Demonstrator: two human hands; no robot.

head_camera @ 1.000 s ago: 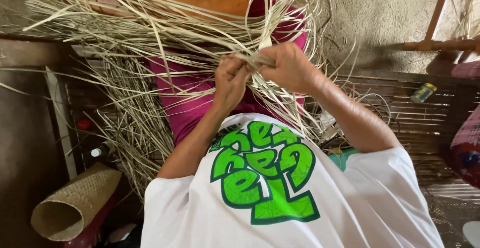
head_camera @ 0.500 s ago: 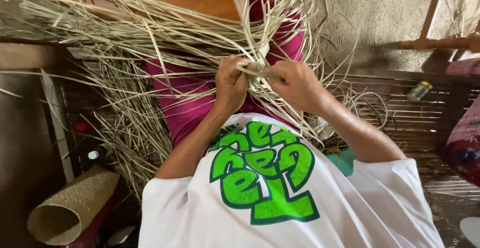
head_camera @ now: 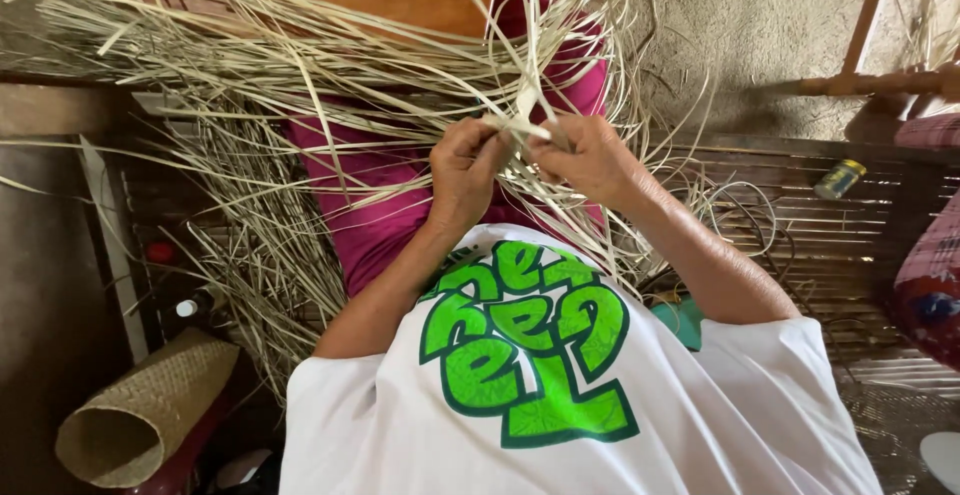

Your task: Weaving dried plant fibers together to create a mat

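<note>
Seen from above, a person's left hand (head_camera: pixel 462 167) and right hand (head_camera: pixel 590 160) pinch one pale strip (head_camera: pixel 522 125) between closed fingertips, over the lap amid loose straw (head_camera: pixel 270 85). Pulled hard, the dry strip could snap or tangle.

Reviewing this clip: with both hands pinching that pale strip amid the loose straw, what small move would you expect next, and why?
Probably a short pull with the right hand to draw the pale strip snug. Both hands already pinch it, the left hand close beside the right, and the strip spans the small gap between them. Loose straw strands fan out over the pink cloth, so it looks unsecured.
</note>
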